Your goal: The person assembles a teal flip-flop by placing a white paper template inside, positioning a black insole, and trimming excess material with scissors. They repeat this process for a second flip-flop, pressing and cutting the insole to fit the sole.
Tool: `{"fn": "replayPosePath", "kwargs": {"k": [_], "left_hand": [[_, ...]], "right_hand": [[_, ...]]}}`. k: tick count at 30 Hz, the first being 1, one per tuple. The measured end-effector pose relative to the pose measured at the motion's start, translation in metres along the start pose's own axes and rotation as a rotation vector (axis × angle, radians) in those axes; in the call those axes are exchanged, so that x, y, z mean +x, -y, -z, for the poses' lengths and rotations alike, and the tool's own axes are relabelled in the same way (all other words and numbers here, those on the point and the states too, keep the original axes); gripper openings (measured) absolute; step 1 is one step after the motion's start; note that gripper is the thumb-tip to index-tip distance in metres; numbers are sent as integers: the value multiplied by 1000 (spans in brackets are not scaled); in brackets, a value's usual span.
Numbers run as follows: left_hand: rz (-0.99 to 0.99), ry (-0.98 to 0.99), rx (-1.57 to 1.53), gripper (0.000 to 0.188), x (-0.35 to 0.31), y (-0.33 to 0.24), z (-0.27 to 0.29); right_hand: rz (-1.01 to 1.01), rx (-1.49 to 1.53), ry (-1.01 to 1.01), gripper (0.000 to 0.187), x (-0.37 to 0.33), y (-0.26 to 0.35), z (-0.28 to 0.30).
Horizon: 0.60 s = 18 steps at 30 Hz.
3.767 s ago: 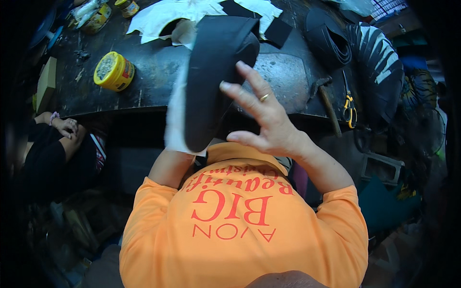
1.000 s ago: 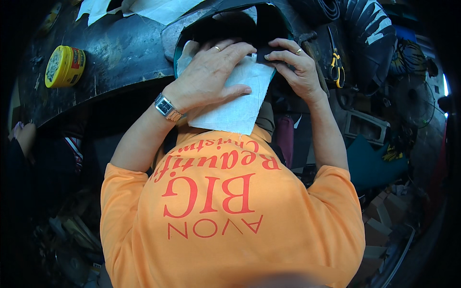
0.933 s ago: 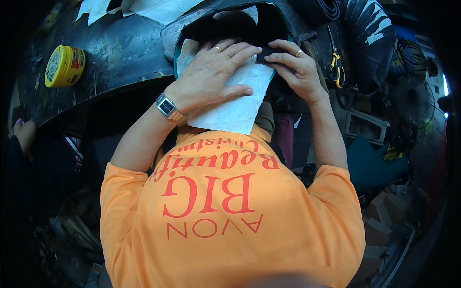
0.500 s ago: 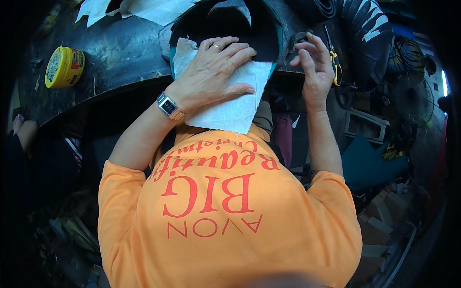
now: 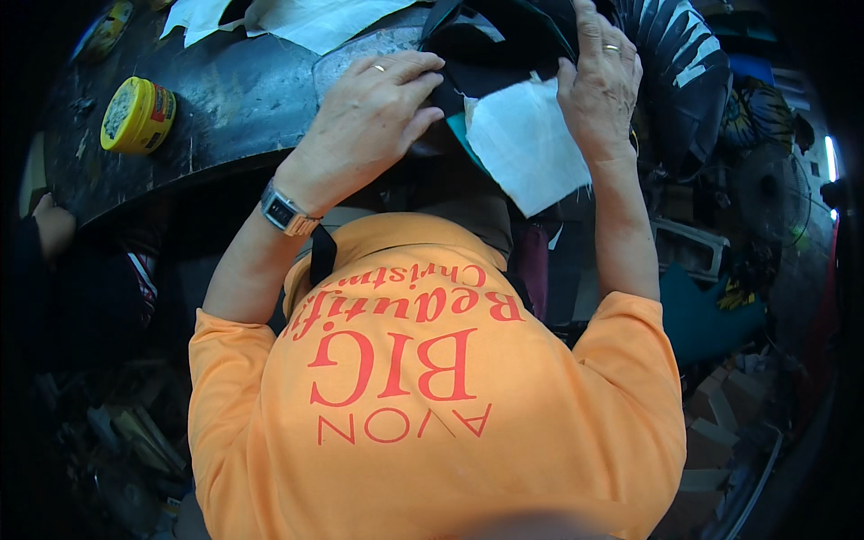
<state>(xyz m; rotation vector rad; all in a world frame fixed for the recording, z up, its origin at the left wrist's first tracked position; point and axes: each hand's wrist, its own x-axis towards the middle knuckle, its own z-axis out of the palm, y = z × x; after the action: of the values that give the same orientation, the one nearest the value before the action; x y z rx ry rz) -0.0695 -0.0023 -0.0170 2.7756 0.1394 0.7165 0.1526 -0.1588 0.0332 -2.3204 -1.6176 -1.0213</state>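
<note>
A dark curved sheet piece with a teal edge (image 5: 504, 54) lies at the table's front edge, tilted to the right. A white cloth patch (image 5: 526, 144) with frayed edges rests on it and hangs past its near side. My left hand (image 5: 373, 117) is closed at the piece's left edge, thumb and fingers pinching there. At the opposite edge, my right hand (image 5: 601, 94) grips the piece beside the cloth, thumb toward the inside. The far end of the piece runs out of the top of the picture.
On the dark worn table (image 5: 225, 117) stands a yellow tub (image 5: 137, 115) at left. White fabric (image 5: 306, 22) lies at the back. A stack of dark cut pieces (image 5: 679, 81) is at right, near a fan (image 5: 769, 189). Another person's hand (image 5: 54, 225) shows at far left.
My left hand has left the cloth and moved to the piece's left edge. My right hand has come onto its right edge. The piece and cloth have shifted right and turned.
</note>
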Motion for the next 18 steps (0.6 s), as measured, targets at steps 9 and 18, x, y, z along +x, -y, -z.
{"fn": "replayPosePath", "kwargs": {"k": [9, 18], "left_hand": [[155, 77, -10, 39, 0, 0, -22], [143, 33, -84, 35, 3, 3, -31]], "right_hand": [[-68, 919, 132, 48, -59, 59, -47], [-15, 765, 149, 44, -58, 65, -40]]}}
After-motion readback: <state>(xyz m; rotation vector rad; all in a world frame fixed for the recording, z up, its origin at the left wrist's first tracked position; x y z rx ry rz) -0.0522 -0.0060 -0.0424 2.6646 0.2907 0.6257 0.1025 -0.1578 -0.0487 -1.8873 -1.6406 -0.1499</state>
